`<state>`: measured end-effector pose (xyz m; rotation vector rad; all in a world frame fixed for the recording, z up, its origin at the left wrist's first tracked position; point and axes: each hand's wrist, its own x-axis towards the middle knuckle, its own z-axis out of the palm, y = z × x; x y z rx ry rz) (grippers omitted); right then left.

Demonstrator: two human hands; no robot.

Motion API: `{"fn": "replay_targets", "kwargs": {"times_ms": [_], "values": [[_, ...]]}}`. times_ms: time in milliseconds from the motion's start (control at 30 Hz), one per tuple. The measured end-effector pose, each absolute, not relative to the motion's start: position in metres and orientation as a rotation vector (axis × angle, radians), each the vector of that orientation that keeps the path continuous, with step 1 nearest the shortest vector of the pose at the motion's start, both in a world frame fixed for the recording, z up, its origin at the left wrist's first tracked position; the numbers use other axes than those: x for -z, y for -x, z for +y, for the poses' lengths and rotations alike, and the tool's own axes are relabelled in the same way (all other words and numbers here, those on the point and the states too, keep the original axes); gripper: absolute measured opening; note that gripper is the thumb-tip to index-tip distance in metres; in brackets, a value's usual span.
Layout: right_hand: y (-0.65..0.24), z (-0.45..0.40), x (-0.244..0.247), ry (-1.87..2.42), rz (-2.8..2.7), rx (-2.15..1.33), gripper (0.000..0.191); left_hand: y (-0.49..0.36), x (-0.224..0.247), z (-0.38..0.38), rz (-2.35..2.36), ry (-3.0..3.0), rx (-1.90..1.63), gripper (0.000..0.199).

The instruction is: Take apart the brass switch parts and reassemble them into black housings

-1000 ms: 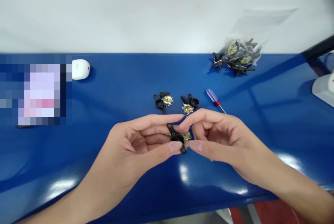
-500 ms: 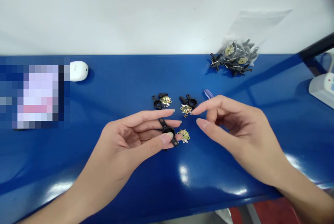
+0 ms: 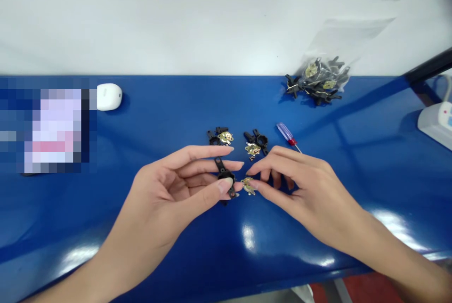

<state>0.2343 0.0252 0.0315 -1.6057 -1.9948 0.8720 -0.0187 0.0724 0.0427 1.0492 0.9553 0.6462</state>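
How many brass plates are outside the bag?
3: a plate on the left black part, another on the right black part, one at the right hand's fingertips. The left hand may hide more.

Two hands, the left hand [image 3: 165,185] and the right hand [image 3: 293,180], are counted over one blue bench [image 3: 169,114]. One black plastic bracket [image 3: 224,176] is held by the left, and one brass plate [image 3: 248,185] by the right. Two further bracket-and-plate pairs [image 3: 219,137] are counted on the bench. One clear plastic bag [image 3: 318,84] is seen, its bunched parts uncountable. One screwdriver [image 3: 285,132], one white computer mouse [image 3: 109,96] and one white electrical unit [image 3: 436,124] are also counted.
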Motion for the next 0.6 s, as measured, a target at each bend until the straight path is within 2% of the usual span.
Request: {"fn": "replay_targets", "kwargs": {"times_ms": [600], "values": [[-0.2292, 0.0276, -0.0266, 1.638, -1.95, -0.89, 0.014, 0.0156, -0.046, 0.0737, 0.94, -1.021, -0.621, 0.031]]}}
